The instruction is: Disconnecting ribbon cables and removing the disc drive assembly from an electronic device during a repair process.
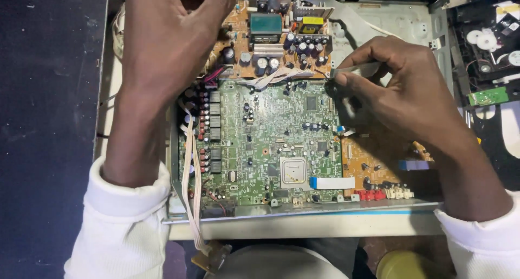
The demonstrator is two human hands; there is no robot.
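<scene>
An opened metal chassis (pixel 303 222) holds a large green circuit board (pixel 265 138), with a brown board (pixel 271 41) of capacitors behind it and a smaller orange-brown board (pixel 374 165) to its right. My right hand (pixel 401 89) pinches a flat grey ribbon cable (pixel 357 69) between thumb and forefinger at the green board's upper right corner. My left hand (pixel 162 35) hovers over the chassis's upper left, fingers spread and empty, above the brown board's left edge. Both wrists wear white sleeves.
A bundle of pale wires (pixel 190 176) runs down the green board's left side to a small connector board (pixel 208 257). A disc drive mechanism (pixel 487 41) and a small green board (pixel 487 96) lie at the right. A yellow lid (pixel 403 265) sits at the bottom edge.
</scene>
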